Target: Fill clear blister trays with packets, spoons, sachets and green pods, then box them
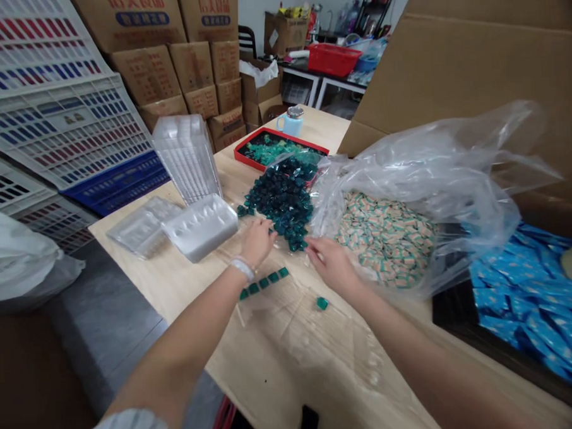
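Dark teal gel capsules (282,205) lie heaped on the tabletop (254,361), spilling from a clear plastic bag (436,170) directly in front of both hands. The left hand (256,242) has its fingers (267,226) curled loosely down against the pile's near edge, touching the capsules; whether they hold one, I cannot tell. The right hand (333,266) reaches the pile's lower right edge, its fingers (310,244) drawn narrowly together at the capsules and the plastic, with nothing clearly held. A row of five capsules (264,283) sits just beside the left wrist, and a lone capsule (322,303) lies near the right hand. A white blister tray (201,227) lies left of the pile, with a red tray (282,136) of capsules beyond it.
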### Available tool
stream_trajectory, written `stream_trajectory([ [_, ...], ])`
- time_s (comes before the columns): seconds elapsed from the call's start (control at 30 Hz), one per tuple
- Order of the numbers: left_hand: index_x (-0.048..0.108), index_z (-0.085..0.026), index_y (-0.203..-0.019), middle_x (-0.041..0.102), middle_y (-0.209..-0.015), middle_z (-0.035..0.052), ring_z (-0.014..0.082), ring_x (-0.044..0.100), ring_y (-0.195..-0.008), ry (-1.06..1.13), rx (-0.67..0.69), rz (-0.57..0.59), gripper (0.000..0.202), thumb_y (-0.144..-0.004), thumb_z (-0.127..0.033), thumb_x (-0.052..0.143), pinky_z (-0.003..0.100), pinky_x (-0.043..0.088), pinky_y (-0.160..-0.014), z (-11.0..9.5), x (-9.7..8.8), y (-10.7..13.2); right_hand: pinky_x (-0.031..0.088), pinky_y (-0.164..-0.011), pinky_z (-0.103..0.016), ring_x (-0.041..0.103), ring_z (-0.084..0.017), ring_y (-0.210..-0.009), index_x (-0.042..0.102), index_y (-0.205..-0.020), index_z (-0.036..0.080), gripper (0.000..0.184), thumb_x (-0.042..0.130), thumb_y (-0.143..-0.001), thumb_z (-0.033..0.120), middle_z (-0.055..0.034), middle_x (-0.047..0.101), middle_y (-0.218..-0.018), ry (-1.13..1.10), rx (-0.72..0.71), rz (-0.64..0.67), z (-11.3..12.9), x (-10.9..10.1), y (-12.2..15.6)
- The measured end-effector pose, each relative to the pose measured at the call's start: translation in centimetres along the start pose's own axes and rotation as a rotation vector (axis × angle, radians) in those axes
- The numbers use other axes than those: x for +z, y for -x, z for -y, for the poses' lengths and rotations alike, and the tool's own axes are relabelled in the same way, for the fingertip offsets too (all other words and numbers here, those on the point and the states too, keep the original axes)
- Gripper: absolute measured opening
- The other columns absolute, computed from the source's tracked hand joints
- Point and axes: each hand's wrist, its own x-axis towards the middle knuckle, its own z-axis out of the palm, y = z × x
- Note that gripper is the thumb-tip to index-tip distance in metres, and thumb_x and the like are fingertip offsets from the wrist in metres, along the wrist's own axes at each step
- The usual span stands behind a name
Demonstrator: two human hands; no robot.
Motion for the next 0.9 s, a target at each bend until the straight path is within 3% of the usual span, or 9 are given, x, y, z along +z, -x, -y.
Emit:
stream_trajectory([
  [0.1, 0.061, -0.01, -0.086, 0.055, -0.093, 0.0141, 0.0264, 0.05, -0.091, -0.06, -0.066, 0.039, 0.016, -0.074, -0.018, 0.054, 0.039, 0.038, -0.08, 0.8, 1.5, -2.1, 0.039, -0.077, -0.031, 0.049, -0.02, -0.09, 0.057, -0.104, 0.019, 0.028, 0.039, -0.083, 0.018, -0.0085, 0.055, -0.096, 0.158, -0.042, 0.151, 0.8, 2.7, -6.2],
  [0.17, 0.061, -0.012, -0.081, 0.055, -0.089, 0.0122, 0.0236, 0.051, -0.087, -0.048, -0.058, 0.053, 0.013, -0.075, -0.017, 0.05, 0.037, 0.04, -0.079, 1.6, 2.2, -2.0, 0.038, -0.075, -0.031, 0.047, -0.02, -0.091, 0.059, -0.101, 0.019, 0.027, 0.039, -0.082, 0.017, -0.0094, 0.052, -0.098, 0.303, -0.035, 0.239, 0.7, 4.6, -8.2],
  [0.27, 0.061, -0.013, -0.079, 0.057, -0.086, 0.0082, 0.0192, 0.053, -0.084, 0.107, -0.065, 0.042, 0.01, -0.073, -0.014, 0.053, 0.034, 0.041, -0.081, 3.1, 2.0, -1.4, 0.037, -0.074, -0.029, 0.046, -0.019, -0.089, 0.059, -0.098, 0.019, 0.027, 0.038, -0.082, 0.015, -0.009, 0.049, -0.097, 0.383, -0.014, 0.252, 0.0, 5.9, -8.3],
  [0.4, 0.059, -0.013, -0.08, 0.059, -0.074, 0.0034, 0.0137, 0.056, -0.07, 0.688, -0.257, -0.023, 0.01, -0.072, -0.014, 0.053, 0.031, 0.047, -0.071, 3.9, 1.3, -1.5, 0.036, -0.076, -0.03, 0.045, -0.02, -0.091, 0.063, -0.089, 0.019, 0.022, 0.044, -0.079, 0.016, -0.008, 0.05, -0.096, 0.345, 0.004, 0.162, -0.2, 5.1, -7.1],
  [0.57, 0.058, -0.012, -0.085, 0.059, -0.071, 0.0007, 0.0085, 0.056, -0.061, 1.107, -0.396, -0.026, 0.015, -0.071, -0.013, 0.054, 0.027, 0.049, -0.067, 2.9, 1.5, -1.4, 0.04, -0.076, -0.025, 0.05, -0.014, -0.083, 0.055, -0.109, 0.014, 0.03, 0.043, -0.081, 0.016, -0.0069, 0.054, -0.096, 0.011, 0.029, 0.094, 0.7, 4.8, -6.3],
  [0.63, 0.059, -0.011, -0.084, 0.059, -0.07, 0.001, 0.0082, 0.056, -0.059, 1.077, -0.427, -0.052, 0.014, -0.071, -0.01, 0.052, 0.026, 0.049, -0.066, 2.8, 2.0, -1.3, 0.04, -0.076, -0.024, 0.052, -0.014, -0.083, 0.053, -0.109, 0.012, 0.031, 0.043, -0.08, 0.014, -0.0076, 0.055, -0.098, -0.019, 0.052, 0.104, 1.0, 5.3, -6.1],
  [0.77, 0.059, -0.011, -0.087, 0.06, -0.072, 0.0036, 0.0089, 0.055, -0.058, 0.973, -0.455, -0.133, 0.019, -0.074, -0.008, 0.045, 0.027, 0.049, -0.064, 3.5, 2.9, -1.2, 0.039, -0.078, -0.029, 0.05, -0.019, -0.091, 0.055, -0.107, 0.015, 0.029, 0.043, -0.081, 0.018, -0.0097, 0.055, -0.098, 0.159, 0.046, 0.112, 1.8, 6.1, -6.4],
  [0.9, 0.062, -0.011, -0.085, 0.063, -0.079, 0.0064, 0.0124, 0.057, -0.065, 0.881, -0.413, -0.154, 0.019, -0.072, -0.008, 0.048, 0.031, 0.048, -0.071, 4.1, 2.7, -1.0, 0.037, -0.077, -0.034, 0.051, -0.022, -0.089, 0.062, -0.083, 0.014, 0.02, 0.042, -0.078, 0.01, -0.0115, 0.055, -0.094, 0.192, -0.016, 0.249, 2.4, 6.6, -7.4],
])
